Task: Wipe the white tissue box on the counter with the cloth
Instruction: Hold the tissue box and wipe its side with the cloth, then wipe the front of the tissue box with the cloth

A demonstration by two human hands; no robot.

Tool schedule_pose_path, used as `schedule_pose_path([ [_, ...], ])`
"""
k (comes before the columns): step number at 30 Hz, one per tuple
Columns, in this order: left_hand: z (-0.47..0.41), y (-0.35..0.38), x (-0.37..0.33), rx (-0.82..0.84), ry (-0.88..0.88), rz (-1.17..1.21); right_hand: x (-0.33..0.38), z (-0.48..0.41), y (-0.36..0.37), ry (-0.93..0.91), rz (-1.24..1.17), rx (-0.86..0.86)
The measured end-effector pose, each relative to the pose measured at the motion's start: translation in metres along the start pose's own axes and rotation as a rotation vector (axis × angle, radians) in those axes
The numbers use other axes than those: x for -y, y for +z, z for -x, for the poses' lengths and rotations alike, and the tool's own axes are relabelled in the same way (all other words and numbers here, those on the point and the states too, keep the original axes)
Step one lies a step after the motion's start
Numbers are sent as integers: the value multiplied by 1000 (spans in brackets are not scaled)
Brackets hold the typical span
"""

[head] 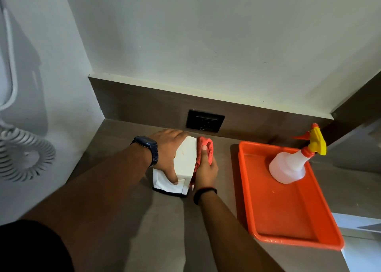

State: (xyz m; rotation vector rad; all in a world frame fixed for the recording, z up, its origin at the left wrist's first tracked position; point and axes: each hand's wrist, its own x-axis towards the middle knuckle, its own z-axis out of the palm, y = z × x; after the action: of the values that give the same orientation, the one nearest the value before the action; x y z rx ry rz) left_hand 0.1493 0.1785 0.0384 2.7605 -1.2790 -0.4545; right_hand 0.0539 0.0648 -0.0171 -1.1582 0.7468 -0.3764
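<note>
The white tissue box stands on the brown counter near the back wall, with a tissue showing at its front and a dark base. My left hand, a watch on its wrist, lies over the box's top and left side and grips it. My right hand is shut on a bunched red cloth, pressed against the box's right side.
An orange tray sits on the counter to the right, with a white spray bottle with a yellow and orange trigger in its far end. A black wall socket is behind the box. A white coiled cord hangs at left.
</note>
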Motion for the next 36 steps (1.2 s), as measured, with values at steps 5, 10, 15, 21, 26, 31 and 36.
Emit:
schedule_pose_path([
  [5, 0, 0, 0, 2, -12, -10, -29, 27, -4, 111, -58, -156],
  [10, 0, 0, 1, -9, -2, 14, -6, 22, 3, -41, -18, -106],
  [15, 0, 0, 1, -16, 4, -6, 8, -2, 7, 9, 38, -87],
  [21, 0, 2, 2, -3, -1, -3, -21, 41, 3, 28, -23, -216],
  [26, -2, 6, 5, -64, 9, 46, 13, 9, 12, -193, 136, -114],
  [31, -4, 8, 5, -40, -4, 10, 14, -11, 5, -6, 232, -76],
  [36, -2, 4, 4, -17, -3, 0, -9, 30, -16, 222, 57, -156],
])
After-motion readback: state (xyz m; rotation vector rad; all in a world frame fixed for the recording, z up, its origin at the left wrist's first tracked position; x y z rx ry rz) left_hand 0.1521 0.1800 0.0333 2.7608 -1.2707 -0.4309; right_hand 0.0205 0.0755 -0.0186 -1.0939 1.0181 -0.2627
